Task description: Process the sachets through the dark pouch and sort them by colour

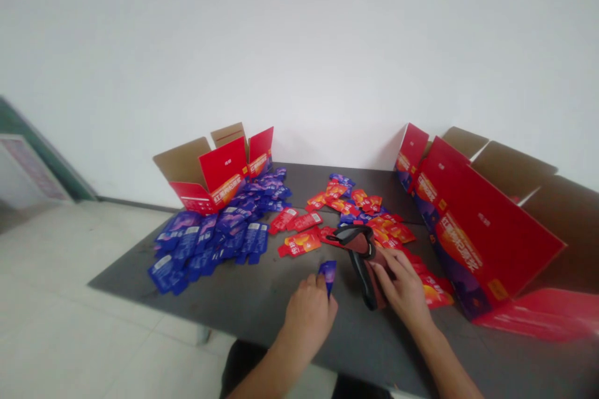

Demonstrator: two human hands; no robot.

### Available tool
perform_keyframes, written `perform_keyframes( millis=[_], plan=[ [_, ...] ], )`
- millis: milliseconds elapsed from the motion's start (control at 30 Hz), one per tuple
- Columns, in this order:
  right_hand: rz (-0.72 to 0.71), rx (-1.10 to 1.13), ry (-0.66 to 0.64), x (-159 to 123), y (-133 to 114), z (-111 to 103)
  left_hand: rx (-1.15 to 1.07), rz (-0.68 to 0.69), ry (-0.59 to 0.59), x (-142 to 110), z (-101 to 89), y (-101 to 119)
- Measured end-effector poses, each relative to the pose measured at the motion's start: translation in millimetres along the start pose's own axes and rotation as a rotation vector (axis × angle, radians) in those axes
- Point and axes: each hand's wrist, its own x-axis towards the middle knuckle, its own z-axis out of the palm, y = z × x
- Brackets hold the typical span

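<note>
My left hand (pixel 309 308) is closed on a blue-purple sachet (pixel 329 274), which sticks up past the fingers near the table's front. To its right, my right hand (pixel 401 283) grips a brown-and-black hand-sized object (pixel 362 255) with two long parts forming an angle; its exact kind I cannot make out. Just beyond the hands lie red-orange sachets (pixel 302 241), some face up and some with barcodes showing. A large spread of blue sachets (pixel 191 249) lies to the left. More red sachets (pixel 435 290) sit beside and partly behind my right hand.
An open red carton (pixel 224 168) stands at the back left, flaps up. Larger open red cartons (pixel 482 236) line the right side. The dark table (pixel 281 290) meets a white wall (pixel 299 62) at the back. A pale tiled floor (pixel 70 299) shows at left.
</note>
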Motion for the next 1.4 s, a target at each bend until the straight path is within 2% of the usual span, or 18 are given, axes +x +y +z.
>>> perform_keyframes(
  millis=[167,333,433,533,633,700,767,833,933,1033,1100,1167,1233,1300,1400],
  plan=[
    [-0.008,0.032,-0.031,0.7,-3.5,-0.3,-0.093,0.065,0.064,2.5,8.5,-22.7],
    [-0.005,0.031,-0.071,0.2,-2.5,1.6,-0.157,0.199,0.212,-25.5,11.4,-36.4],
    [-0.025,0.015,-0.105,2.8,-7.4,2.9,-0.078,0.305,0.152,-53.6,4.8,-38.6],
    [-0.072,-0.003,-0.141,1.7,-27.2,8.3,-0.007,0.436,0.094,-78.3,3.3,-41.5],
    [-0.14,-0.018,-0.295,-8.9,-56.0,22.5,0.02,0.518,0.108,-91.4,9.3,-45.1],
    [-0.205,-0.036,-0.439,-15.8,-68.6,35.1,0.016,0.535,0.127,-93.4,14.3,-46.6],
    [-0.258,-0.059,-0.513,-14.7,-68.8,46.7,0.009,0.546,0.149,-92.2,18.1,-47.5],
    [-0.262,-0.109,-0.49,-2.6,-57.8,53.6,0.0,0.565,0.183,-89.6,20.7,-48.3],
    [-0.228,-0.204,-0.415,23.1,-40.3,51.8,-0.011,0.596,0.228,-86.4,23.9,-49.7],
    [-0.223,-0.207,-0.369,28.2,-47.9,42.5,-0.026,0.589,0.245,-85.7,27.4,-50.5],
    [-0.266,-0.154,-0.41,15.4,-64.9,38.5,-0.055,0.576,0.257,-86.1,29.1,-50.0],
    [-0.328,-0.095,-0.518,-0.3,-78.9,38.6,-0.089,0.554,0.257,-86.5,29.2,-49.0],
    [-0.357,-0.069,-0.594,-6.9,-80.5,42.5,-0.097,0.544,0.244,-86.5,27.4,-48.2],
    [-0.339,-0.094,-0.573,0.4,-68.5,47.6,-0.078,0.568,0.234,-85.9,24.9,-48.1],
    [-0.266,-0.206,-0.474,23.9,-44.1,49.7,-0.062,0.597,0.259,-85.1,22.5,-48.8]
  ],
)
